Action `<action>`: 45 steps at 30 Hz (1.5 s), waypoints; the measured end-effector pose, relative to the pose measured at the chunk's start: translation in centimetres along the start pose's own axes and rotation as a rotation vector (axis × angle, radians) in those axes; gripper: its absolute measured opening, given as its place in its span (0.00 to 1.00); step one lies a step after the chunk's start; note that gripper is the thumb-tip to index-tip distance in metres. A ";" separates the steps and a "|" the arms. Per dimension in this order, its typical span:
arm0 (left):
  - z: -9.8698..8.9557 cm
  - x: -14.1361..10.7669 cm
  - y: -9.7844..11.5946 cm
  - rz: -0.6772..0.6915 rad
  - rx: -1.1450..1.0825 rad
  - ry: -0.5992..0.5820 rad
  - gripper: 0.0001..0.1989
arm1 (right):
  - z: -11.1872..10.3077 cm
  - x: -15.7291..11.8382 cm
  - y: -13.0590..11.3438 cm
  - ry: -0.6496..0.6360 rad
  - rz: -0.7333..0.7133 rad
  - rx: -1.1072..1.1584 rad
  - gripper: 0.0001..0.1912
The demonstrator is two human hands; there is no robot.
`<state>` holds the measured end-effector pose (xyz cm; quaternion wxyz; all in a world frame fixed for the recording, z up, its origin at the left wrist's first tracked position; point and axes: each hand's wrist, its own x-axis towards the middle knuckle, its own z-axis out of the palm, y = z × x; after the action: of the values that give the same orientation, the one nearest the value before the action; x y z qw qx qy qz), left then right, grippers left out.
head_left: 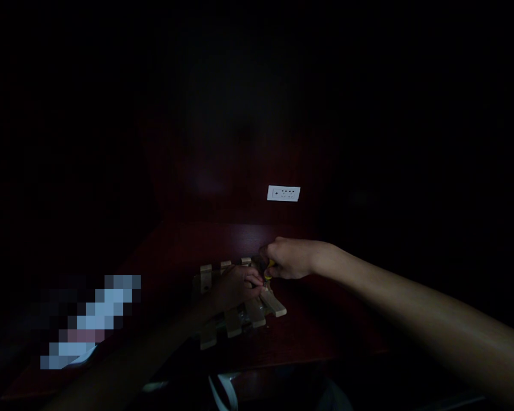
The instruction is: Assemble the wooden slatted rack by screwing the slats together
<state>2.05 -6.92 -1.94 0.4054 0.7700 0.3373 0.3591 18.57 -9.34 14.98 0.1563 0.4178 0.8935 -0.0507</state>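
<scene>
Head: right hand (289,260) closed around tool (268,277).

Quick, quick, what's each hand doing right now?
Left hand: over the wooden slats; too dark to tell if it's holding anything.
Right hand: closed, holding a yellow tool.

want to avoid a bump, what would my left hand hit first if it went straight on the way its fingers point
Likely the yellow tool in your right hand, just past your left hand; the dark leaves depth unclear.
</scene>
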 end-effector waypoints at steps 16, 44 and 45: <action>-0.3 -0.1 1.1 -0.017 0.051 -0.056 0.06 | -0.2 0.5 0.0 -0.084 0.032 0.071 0.20; 0.0 -0.1 1.1 0.001 0.107 0.026 0.03 | 0.9 0.5 2.0 0.025 -0.058 0.157 0.12; 0.0 -0.1 1.2 -0.011 0.113 0.028 0.03 | 0.9 0.6 1.9 0.034 -0.064 0.146 0.11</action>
<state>2.28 -7.52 -0.93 0.3585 0.7848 0.3668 0.3479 19.91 -7.89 14.01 0.1086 0.4001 0.9029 -0.1135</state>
